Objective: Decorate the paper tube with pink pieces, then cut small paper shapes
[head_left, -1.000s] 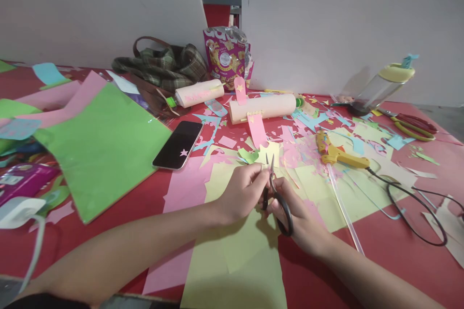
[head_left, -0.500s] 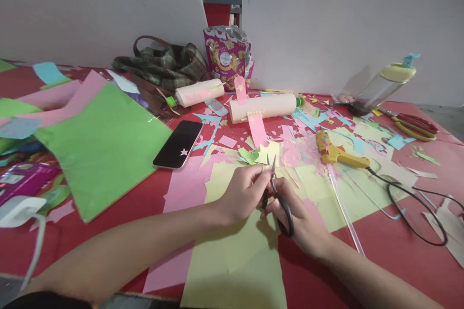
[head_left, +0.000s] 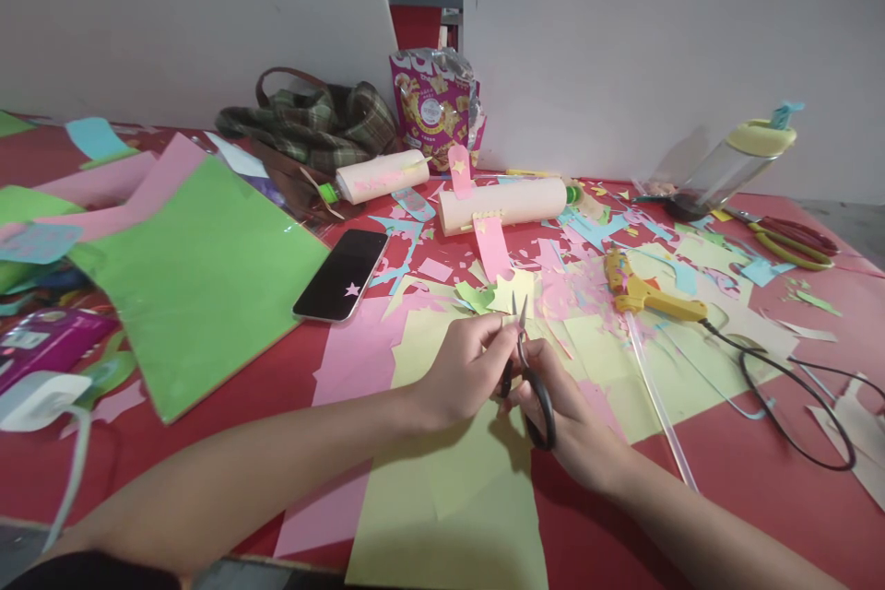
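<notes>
My right hand [head_left: 563, 419] is closed round the black handles of small scissors [head_left: 543, 410], whose blades point away from me and stand slightly apart. Close against the blades, my left hand [head_left: 466, 364] is pinched; whatever its fingertips hold is too small or hidden to make out. Beneath both hands lie a pale yellow sheet [head_left: 449, 525] and a pink sheet [head_left: 324, 470]. Just past the scissor tips rests a cut piece of yellow paper [head_left: 515, 288]. A phone [head_left: 342, 277] with a small pink star on its screen lies to the left.
A yellow glue gun [head_left: 650, 295] with a black cord lies right, amid paper scraps. Two paper-wrapped tubes [head_left: 512, 206], a snack bag [head_left: 435, 111] and a plaid bag [head_left: 311, 124] stand behind. Large green sheet [head_left: 200, 286] left; a bottle [head_left: 733, 166] and red-and-yellow-handled scissors [head_left: 788, 240] right.
The scissors' rings have shifted very slightly left, and the blades look a touch wider apart. My left hand keeps its pinch in nearly the same place.
</notes>
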Action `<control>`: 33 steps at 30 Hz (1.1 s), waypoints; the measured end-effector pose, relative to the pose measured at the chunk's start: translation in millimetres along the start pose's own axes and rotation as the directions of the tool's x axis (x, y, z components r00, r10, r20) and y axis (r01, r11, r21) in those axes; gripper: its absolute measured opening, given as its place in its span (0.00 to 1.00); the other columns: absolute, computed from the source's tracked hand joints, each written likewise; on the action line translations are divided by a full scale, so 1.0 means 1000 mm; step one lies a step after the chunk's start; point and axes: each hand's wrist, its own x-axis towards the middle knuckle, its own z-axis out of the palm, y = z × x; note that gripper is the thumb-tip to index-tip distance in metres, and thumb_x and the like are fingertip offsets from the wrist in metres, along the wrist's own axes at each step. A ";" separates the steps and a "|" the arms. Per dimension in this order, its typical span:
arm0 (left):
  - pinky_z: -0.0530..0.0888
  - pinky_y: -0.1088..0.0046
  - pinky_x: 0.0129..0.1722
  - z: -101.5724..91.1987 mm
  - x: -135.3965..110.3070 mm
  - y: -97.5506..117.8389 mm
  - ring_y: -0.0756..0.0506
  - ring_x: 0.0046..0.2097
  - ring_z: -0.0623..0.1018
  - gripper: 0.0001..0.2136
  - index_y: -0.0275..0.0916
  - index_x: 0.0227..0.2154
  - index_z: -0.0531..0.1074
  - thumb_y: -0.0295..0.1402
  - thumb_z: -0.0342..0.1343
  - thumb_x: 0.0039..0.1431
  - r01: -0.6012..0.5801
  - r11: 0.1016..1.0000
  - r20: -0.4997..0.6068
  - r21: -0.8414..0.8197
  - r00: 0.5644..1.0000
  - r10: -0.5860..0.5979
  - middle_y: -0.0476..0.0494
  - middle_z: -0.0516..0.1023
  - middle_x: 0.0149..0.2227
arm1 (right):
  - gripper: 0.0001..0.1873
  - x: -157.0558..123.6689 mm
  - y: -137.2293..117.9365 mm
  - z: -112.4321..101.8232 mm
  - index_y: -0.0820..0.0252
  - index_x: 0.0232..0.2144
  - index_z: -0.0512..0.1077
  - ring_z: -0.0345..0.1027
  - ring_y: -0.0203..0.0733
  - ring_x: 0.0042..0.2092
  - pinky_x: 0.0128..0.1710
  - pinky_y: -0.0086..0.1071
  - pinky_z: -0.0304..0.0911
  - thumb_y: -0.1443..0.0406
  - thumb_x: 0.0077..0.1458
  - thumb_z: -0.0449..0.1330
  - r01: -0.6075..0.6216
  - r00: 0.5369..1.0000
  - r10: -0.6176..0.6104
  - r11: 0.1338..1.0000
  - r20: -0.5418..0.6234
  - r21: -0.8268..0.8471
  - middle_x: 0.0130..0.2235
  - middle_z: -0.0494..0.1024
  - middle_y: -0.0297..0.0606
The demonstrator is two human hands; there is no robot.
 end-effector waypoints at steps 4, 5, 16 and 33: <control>0.59 0.81 0.18 0.000 0.000 0.001 0.57 0.18 0.60 0.15 0.36 0.16 0.53 0.34 0.41 0.56 -0.001 1.000 -0.005 0.013 1.000 0.001 0.55 0.55 0.16 | 0.06 0.000 0.000 0.001 0.56 0.32 0.52 0.49 0.32 0.26 0.25 0.28 0.51 0.60 0.56 0.44 0.011 1.000 -0.011 1.000 -0.003 -0.012 0.28 0.56 0.30; 0.59 0.81 0.18 -0.001 0.000 0.001 0.57 0.18 0.60 0.15 0.36 0.16 0.53 0.34 0.41 0.56 -0.001 1.000 -0.006 0.016 1.000 0.001 0.55 0.55 0.16 | 0.05 0.000 0.000 0.001 0.56 0.32 0.52 0.48 0.31 0.26 0.25 0.28 0.51 0.61 0.56 0.44 0.013 1.000 -0.013 1.000 -0.001 -0.011 0.28 0.56 0.30; 0.59 0.81 0.18 0.000 0.000 -0.001 0.56 0.18 0.61 0.14 0.37 0.17 0.53 0.35 0.41 0.57 0.000 0.999 -0.007 0.041 1.000 0.001 0.55 0.55 0.15 | 0.04 0.000 0.003 0.001 0.56 0.31 0.51 0.48 0.31 0.26 0.26 0.28 0.52 0.63 0.56 0.45 0.002 1.000 -0.002 1.000 -0.010 -0.005 0.29 0.56 0.30; 0.57 0.79 0.22 -0.002 0.001 0.003 0.55 0.21 0.57 0.14 0.37 0.16 0.53 0.33 0.41 0.55 -0.073 0.991 0.015 0.116 0.997 0.072 0.54 0.55 0.17 | 0.13 0.006 0.006 -0.001 0.54 0.30 0.53 0.55 0.31 0.24 0.22 0.26 0.56 0.59 0.47 0.55 0.007 0.964 0.062 0.967 -0.260 0.254 0.26 0.60 0.27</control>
